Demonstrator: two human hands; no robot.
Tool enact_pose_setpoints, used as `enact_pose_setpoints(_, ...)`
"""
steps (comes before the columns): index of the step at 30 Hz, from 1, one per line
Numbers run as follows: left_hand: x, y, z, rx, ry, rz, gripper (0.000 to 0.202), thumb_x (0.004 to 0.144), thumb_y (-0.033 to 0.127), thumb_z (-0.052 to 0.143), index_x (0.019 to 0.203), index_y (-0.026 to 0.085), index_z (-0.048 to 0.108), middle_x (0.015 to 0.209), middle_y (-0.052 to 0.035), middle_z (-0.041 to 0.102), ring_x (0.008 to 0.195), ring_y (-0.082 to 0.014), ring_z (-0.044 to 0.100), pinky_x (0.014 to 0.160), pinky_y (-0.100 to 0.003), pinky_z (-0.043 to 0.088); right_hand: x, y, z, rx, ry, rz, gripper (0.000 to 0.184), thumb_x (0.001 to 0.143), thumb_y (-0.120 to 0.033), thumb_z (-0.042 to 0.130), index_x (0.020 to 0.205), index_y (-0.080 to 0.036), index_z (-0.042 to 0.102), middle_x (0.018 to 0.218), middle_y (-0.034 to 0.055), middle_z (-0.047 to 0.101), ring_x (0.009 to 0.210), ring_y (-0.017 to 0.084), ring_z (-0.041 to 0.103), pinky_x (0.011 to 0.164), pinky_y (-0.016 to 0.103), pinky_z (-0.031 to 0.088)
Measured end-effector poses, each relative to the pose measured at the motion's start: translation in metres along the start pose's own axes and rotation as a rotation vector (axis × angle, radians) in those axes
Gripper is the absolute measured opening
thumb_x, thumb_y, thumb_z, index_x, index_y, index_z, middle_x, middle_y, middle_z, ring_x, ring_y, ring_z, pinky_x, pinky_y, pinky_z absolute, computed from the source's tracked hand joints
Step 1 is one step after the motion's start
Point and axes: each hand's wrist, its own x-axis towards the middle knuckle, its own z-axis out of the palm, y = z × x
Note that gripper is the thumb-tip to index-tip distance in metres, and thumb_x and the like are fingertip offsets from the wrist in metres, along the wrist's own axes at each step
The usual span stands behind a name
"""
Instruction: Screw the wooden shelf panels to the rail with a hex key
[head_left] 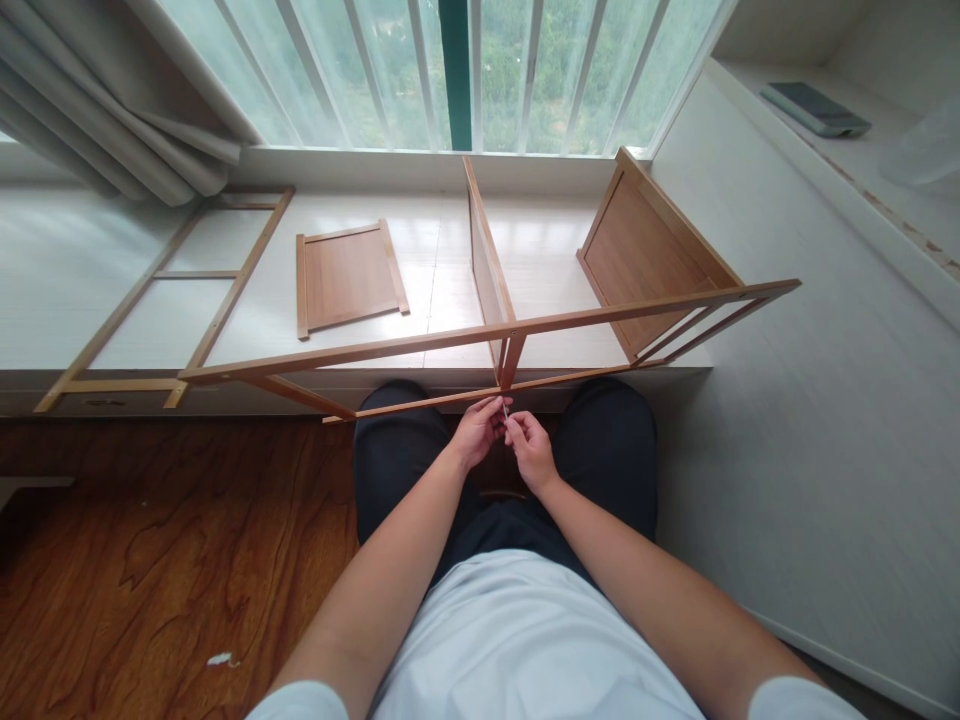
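A long wooden frame (615, 312) lies across the white platform's front edge, just above my knees. An upright wooden panel (486, 262) meets it at a joint near the middle. My left hand (475, 430) and my right hand (529, 447) are together just below that joint, fingers pinched. Between the fingertips is a small thin pale piece (505, 409), too small to name. Which hand holds it is unclear.
A loose wooden shelf panel (349, 277) lies flat on the white platform (67, 290). A second ladder-like frame (161, 300) lies at the left. Another panel (645, 250) leans at the right end by the wall. A phone (816, 108) rests on the upper right ledge. Wooden floor (150, 560) at left.
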Motion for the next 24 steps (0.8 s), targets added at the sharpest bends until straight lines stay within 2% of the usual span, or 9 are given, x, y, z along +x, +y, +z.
enact_pose_setpoints(7, -0.0016, 0.0025, 0.0025, 0.014, -0.025, -0.017, 0.026, 0.104, 0.039, 0.068, 0.11, 0.013, 0.068, 0.086, 0.0012, 0.066, 0.063, -0.0079, 0.059, 0.058, -0.021, 0.054, 0.0041, -0.0037, 0.004, 0.163, -0.108, 0.133, 0.049, 0.085, -0.07, 0.066, 0.092, -0.023, 0.062, 0.063, -0.0051, 0.055, 0.044, 0.009, 0.036, 0.041, 0.023, 0.028)
enact_pose_setpoints(12, -0.0044, 0.0055, 0.0052, 0.022, -0.054, -0.03, 0.026, 0.104, 0.038, 0.067, 0.111, 0.013, 0.068, 0.082, 0.0024, 0.065, 0.061, -0.0076, 0.059, 0.055, -0.02, 0.053, 0.0061, -0.007, 0.0011, 0.288, -0.131, 0.222, 0.049, 0.08, -0.069, 0.07, 0.092, -0.024, 0.056, 0.064, -0.006, 0.057, 0.042, 0.007, 0.037, 0.039, 0.02, 0.026)
enact_pose_setpoints(18, -0.0036, 0.0045, 0.0071, -0.004, -0.053, -0.004, 0.021, 0.102, 0.034, 0.07, 0.105, 0.013, 0.069, 0.078, 0.0031, 0.065, 0.061, -0.0077, 0.06, 0.054, -0.02, 0.051, 0.006, -0.0062, -0.0023, 0.333, -0.135, 0.249, 0.05, 0.078, -0.067, 0.075, 0.093, -0.024, 0.055, 0.063, -0.0063, 0.06, 0.042, 0.007, 0.038, 0.037, 0.019, 0.026)
enact_pose_setpoints(21, 0.0005, 0.0015, 0.006, -0.023, -0.033, 0.024, 0.021, 0.096, 0.032, 0.078, 0.1, 0.013, 0.071, 0.077, 0.0026, 0.066, 0.061, -0.0085, 0.061, 0.054, -0.02, 0.051, 0.0058, -0.0026, -0.0033, 0.326, -0.122, 0.237, 0.05, 0.079, -0.067, 0.077, 0.093, -0.024, 0.055, 0.062, -0.0067, 0.061, 0.041, 0.006, 0.038, 0.037, 0.018, 0.025)
enact_pose_setpoints(24, 0.0036, -0.0014, 0.0049, -0.034, -0.019, 0.039, 0.031, 0.082, 0.035, 0.09, 0.096, 0.013, 0.073, 0.076, 0.0018, 0.068, 0.061, -0.0094, 0.063, 0.054, -0.021, 0.05, 0.0056, 0.0007, -0.0046, 0.308, -0.105, 0.209, 0.049, 0.082, -0.066, 0.077, 0.093, -0.024, 0.055, 0.061, -0.0067, 0.061, 0.041, 0.007, 0.039, 0.037, 0.018, 0.025)
